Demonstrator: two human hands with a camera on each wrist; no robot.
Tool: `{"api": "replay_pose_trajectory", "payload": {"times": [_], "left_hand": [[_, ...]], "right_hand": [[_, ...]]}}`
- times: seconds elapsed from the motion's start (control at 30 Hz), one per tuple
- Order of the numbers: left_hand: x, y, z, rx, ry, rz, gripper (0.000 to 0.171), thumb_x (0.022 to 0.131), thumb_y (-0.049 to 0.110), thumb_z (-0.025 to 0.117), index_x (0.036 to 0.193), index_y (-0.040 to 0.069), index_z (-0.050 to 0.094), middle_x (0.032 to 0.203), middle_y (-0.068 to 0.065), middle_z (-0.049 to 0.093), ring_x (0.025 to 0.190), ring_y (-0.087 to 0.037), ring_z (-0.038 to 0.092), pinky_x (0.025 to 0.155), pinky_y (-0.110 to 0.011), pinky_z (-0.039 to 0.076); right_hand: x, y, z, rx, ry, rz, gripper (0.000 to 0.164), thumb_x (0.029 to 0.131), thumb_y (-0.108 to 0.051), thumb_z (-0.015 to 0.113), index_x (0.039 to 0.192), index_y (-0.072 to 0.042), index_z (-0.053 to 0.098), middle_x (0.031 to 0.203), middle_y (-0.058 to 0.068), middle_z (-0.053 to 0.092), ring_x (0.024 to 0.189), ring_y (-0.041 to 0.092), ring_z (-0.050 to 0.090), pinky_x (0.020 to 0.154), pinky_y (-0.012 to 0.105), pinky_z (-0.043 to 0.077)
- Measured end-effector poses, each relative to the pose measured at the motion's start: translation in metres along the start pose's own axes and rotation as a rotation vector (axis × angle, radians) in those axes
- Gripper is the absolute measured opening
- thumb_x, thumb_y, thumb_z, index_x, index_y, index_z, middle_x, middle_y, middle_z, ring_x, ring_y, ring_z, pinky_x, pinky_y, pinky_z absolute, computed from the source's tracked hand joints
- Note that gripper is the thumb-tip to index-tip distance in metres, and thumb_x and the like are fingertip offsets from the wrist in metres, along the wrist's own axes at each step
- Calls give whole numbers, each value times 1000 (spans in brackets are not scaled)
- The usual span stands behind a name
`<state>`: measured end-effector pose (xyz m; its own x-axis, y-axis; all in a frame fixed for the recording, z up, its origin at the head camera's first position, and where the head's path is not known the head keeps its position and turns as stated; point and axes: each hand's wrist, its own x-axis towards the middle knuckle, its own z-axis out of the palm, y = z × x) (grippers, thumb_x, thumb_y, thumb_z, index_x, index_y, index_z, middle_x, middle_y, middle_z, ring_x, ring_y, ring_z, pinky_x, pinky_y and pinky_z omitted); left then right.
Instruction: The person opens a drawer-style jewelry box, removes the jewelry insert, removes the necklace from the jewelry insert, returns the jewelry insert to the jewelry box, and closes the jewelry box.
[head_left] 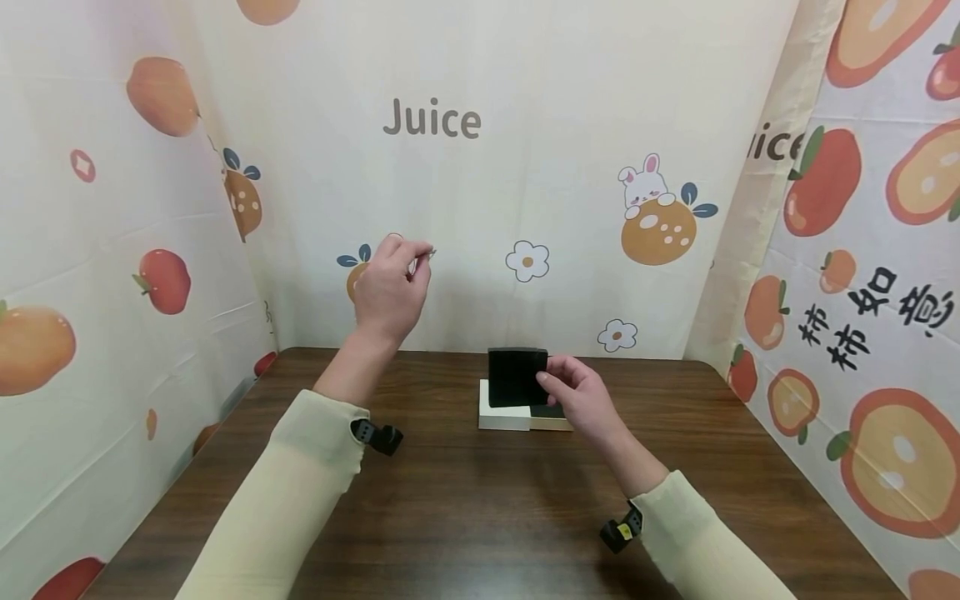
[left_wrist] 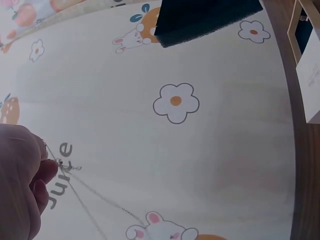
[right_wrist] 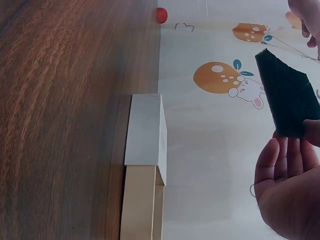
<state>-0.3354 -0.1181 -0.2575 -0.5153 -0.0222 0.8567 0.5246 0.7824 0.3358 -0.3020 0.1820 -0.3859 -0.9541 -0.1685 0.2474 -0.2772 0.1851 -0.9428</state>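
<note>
Silver chain (left_wrist: 129,211): strands hang from left hand (head_left: 390,287) | black square pad (head_left: 514,379): near-upright, right hand (head_left: 588,400)

This looks like a small curtained booth set up around a wood-grain worktop (head_left: 450,517); whether it stands in a home, an office or a studio cannot be told. A cream fabric backdrop (head_left: 570,92) printed with "Juice" lettering (head_left: 432,120), white flowers and a rabbit on an orange fruit hangs behind the worktop, while fruit-patterned curtains close in its left (head_left: 67,225) and right sides, the right-hand curtain (head_left: 795,317) also bearing Chinese characters (head_left: 873,308). Wrist-worn cameras (head_left: 387,440) above the worktop suggest a recording corner.
</note>
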Motion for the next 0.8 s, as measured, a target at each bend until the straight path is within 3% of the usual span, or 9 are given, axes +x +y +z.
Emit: {"api": "replay_pose_trajectory", "payload": {"times": [0.23,0.5,0.8], "left_hand": [[-4,-6,0,-17,-62,-48,21,107,12,71,122,5,82,113,-16,75,92,-31,74,73,-45,64],[-11,-11,1,-58,-141,-94,19,105,12,71,119,5,83,113,-14,76,91,-32,72,83,-55,54],[-18,-24,2,-97,-191,-99,18,105,11,72,117,3,83,109,-15,76,88,-30,67,78,-42,58]], "right_hand": [[0,0,0,1,6,11,20,110,-17,67,123,-1,66,106,1,64,83,17,61,80,29,60],[1,0,-1,13,13,14,20,110,-16,66,123,-1,65,104,1,63,83,19,62,82,29,59],[1,-1,0,26,16,10,21,110,-16,67,123,0,65,104,1,63,83,18,61,83,30,59]]}}
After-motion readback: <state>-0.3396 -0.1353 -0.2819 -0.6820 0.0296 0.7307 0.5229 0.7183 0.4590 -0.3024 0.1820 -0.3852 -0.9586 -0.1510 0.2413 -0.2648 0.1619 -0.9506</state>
